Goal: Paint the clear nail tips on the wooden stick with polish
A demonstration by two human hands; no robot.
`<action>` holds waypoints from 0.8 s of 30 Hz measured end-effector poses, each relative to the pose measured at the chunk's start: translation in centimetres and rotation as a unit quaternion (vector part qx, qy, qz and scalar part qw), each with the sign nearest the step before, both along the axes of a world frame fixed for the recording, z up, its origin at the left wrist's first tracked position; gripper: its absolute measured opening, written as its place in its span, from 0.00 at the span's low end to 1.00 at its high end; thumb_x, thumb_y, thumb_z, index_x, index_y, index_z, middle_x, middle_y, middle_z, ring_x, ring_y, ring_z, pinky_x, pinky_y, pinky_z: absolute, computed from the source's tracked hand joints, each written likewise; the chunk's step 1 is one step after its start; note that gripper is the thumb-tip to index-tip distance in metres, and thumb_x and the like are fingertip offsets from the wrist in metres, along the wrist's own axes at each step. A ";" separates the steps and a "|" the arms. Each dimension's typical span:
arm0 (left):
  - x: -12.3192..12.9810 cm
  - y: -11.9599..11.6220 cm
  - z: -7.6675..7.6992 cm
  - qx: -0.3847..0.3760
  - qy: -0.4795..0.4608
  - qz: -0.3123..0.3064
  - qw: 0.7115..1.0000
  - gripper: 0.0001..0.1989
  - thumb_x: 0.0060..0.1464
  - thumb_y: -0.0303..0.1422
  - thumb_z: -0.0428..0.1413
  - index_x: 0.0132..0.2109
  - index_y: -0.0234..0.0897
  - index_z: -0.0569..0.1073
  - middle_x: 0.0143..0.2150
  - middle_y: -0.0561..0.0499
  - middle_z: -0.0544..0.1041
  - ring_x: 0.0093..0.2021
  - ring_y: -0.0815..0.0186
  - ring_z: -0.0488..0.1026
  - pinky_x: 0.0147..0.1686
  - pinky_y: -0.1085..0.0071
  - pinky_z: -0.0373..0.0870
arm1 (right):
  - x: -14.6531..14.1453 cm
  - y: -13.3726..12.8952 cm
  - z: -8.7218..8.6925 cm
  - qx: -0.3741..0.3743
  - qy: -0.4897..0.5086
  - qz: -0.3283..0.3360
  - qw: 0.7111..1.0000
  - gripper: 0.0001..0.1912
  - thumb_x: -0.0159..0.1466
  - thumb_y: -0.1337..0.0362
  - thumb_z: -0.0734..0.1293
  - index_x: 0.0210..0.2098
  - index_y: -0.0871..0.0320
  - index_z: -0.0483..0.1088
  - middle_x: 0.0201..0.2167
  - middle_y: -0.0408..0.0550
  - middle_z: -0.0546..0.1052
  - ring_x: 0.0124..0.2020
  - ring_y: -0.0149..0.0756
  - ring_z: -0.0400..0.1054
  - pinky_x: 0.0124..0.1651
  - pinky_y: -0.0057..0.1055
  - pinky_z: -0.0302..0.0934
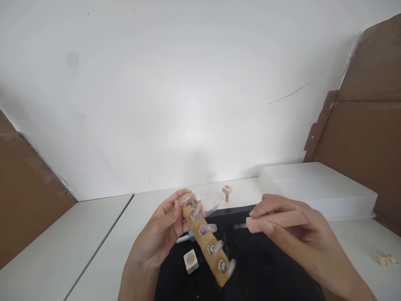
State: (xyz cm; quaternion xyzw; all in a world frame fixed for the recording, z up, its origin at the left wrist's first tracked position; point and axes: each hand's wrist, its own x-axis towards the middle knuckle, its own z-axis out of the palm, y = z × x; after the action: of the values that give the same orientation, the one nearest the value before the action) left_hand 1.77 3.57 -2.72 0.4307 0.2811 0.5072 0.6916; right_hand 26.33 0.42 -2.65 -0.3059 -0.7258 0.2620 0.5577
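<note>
My left hand (167, 225) is closed on the upper end of a wooden strip (205, 244). Several glossy, pale pink false nails (208, 228) stand on small round metal holders along the strip, which slants down to the right. To its right, my right hand (291, 234) pinches a pink nail polish brush (275, 221) by its handle. The brush's bristle end points left toward the nails, apart from them and blurred. Below my left hand sits a cream, cube-shaped piece (191, 261) with a round brownish top. Partly behind the strip lies a green and white tool (188, 237).
A black mat (260, 267) covers the middle of the white table. Behind it stands a small cream-topped piece with a pink stem (227, 192). A translucent white box (316, 188) is at the back right. Small beige pieces (385, 260) lie far right. Brown cardboard (366, 125) flanks the space.
</note>
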 end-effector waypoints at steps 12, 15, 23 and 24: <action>1.5 0.5 -0.4 -0.076 -0.013 -0.023 0.997 0.12 0.55 0.39 0.61 0.41 0.34 0.78 0.36 0.51 0.74 0.32 0.68 0.76 0.33 0.72 0.74 | -0.5 0.0 0.2 0.052 0.039 0.088 0.994 0.12 0.70 0.60 0.64 0.30 0.51 0.73 0.25 0.43 0.79 0.20 0.31 0.70 0.20 0.27 0.61; 1.9 0.7 -0.2 -0.093 -0.027 -0.040 0.994 0.10 0.56 0.38 0.61 0.40 0.35 0.77 0.35 0.51 0.74 0.31 0.69 0.76 0.29 0.75 0.74 | -0.4 -0.2 0.2 0.052 0.039 0.084 0.994 0.11 0.70 0.60 0.65 0.31 0.50 0.74 0.26 0.43 0.80 0.21 0.31 0.72 0.22 0.26 0.64; 2.0 1.3 -1.0 -0.127 -0.019 -0.003 0.992 0.08 0.57 0.36 0.60 0.38 0.34 0.75 0.32 0.53 0.75 0.26 0.71 0.75 0.22 0.77 0.74 | -0.5 -0.1 -0.4 0.056 0.074 0.067 0.993 0.10 0.70 0.61 0.65 0.35 0.48 0.78 0.29 0.42 0.81 0.20 0.27 0.69 0.29 0.27 0.70; 2.0 1.3 -1.1 -0.128 -0.014 0.002 0.992 0.08 0.58 0.36 0.59 0.38 0.34 0.75 0.31 0.53 0.76 0.25 0.71 0.75 0.22 0.77 0.74 | -0.5 0.0 -0.4 0.059 0.081 0.067 0.993 0.10 0.70 0.61 0.65 0.36 0.48 0.79 0.29 0.42 0.81 0.20 0.27 0.69 0.30 0.27 0.71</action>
State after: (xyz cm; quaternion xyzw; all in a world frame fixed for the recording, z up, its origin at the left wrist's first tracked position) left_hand 3.77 4.86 -3.82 0.3308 0.3348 0.4747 0.7438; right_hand 25.84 0.41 -3.04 -0.2009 -0.7114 0.2794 0.6128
